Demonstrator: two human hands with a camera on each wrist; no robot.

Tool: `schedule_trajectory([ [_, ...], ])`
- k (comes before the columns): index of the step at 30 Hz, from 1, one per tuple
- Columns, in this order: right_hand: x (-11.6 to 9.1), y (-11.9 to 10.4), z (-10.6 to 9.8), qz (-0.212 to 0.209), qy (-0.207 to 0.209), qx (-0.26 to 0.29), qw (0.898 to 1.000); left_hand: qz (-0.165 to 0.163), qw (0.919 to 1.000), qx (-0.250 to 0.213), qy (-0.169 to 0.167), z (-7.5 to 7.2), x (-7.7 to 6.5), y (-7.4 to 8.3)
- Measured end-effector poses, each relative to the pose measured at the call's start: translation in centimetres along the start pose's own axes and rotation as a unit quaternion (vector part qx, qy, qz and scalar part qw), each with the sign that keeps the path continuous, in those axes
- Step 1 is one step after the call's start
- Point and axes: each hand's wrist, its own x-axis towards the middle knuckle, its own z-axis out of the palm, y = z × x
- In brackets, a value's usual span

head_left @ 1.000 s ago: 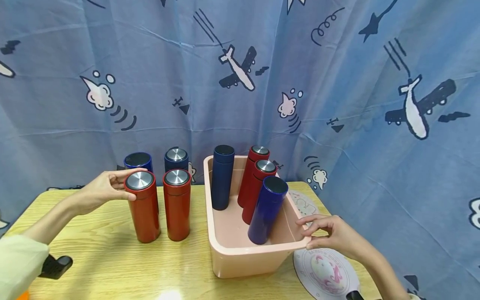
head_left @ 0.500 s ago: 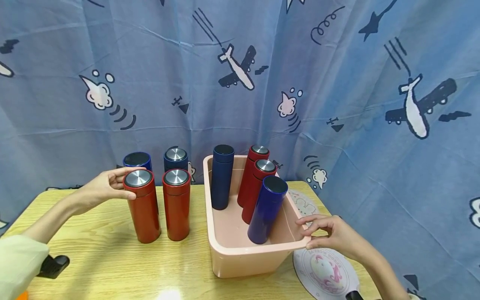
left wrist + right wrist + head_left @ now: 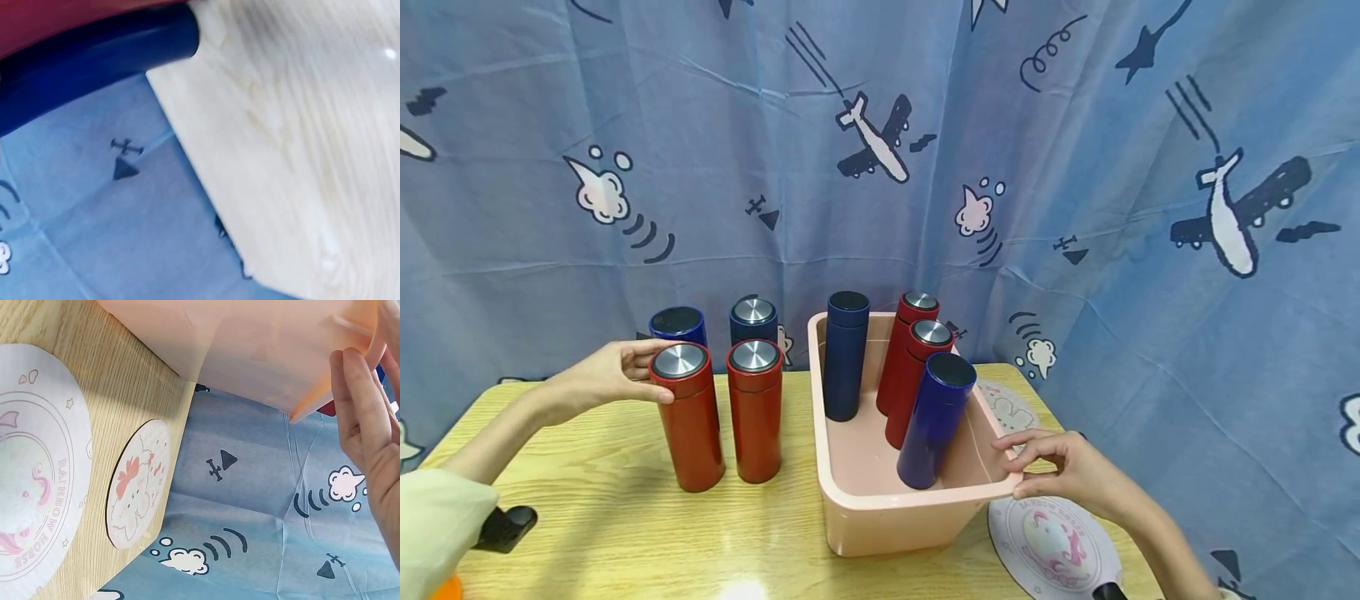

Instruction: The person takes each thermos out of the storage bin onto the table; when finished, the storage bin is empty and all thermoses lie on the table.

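Observation:
My left hand [image 3: 613, 375] grips the upper part of a red thermos flask [image 3: 691, 429] with a silver lid, thumb on its near side. A second red flask [image 3: 756, 425] stands just right of it. Behind them are a bright blue flask [image 3: 679, 323] and a navy flask [image 3: 753, 318], both partly hidden. With its fingers over the near right corner, my right hand [image 3: 1067, 471] holds the rim of a pink plastic bin [image 3: 880, 502]. Inside the bin stand a navy flask [image 3: 846, 358], two red flasks [image 3: 898, 358] and a blue flask [image 3: 932, 421] leaning right.
Two round printed mats lie right of the bin: a rainbow horse one [image 3: 31, 481] and a bunny one [image 3: 140, 484]. A blue patterned curtain [image 3: 880, 167] hangs behind the wooden table [image 3: 625, 517]. Something orange [image 3: 448, 588] shows at the near left edge.
Almost nothing differs. The flask in my left hand sits very slightly nearer in the head view, while my right hand stays on the bin's rim.

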Motion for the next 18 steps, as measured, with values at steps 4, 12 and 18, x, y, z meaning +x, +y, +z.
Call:
schedule_trajectory([
  [4, 0.0, 0.1, 0.0, -0.001, 0.001, 0.003, 1.000, -0.014, 0.9978, 0.059, -0.026, -0.7, -0.1, 0.5],
  [12, 0.0, 0.1, 0.1, -0.006, 0.004, -0.001, 1.000, -0.023, 0.9973, 0.069, 0.005, -2.0, -1.6, 0.6],
  [18, 0.0, 0.0, 0.1, -0.010, 0.004, 0.002, 1.000, 0.009, 0.9954, 0.057, 0.076, -2.6, -3.1, 1.0],
])
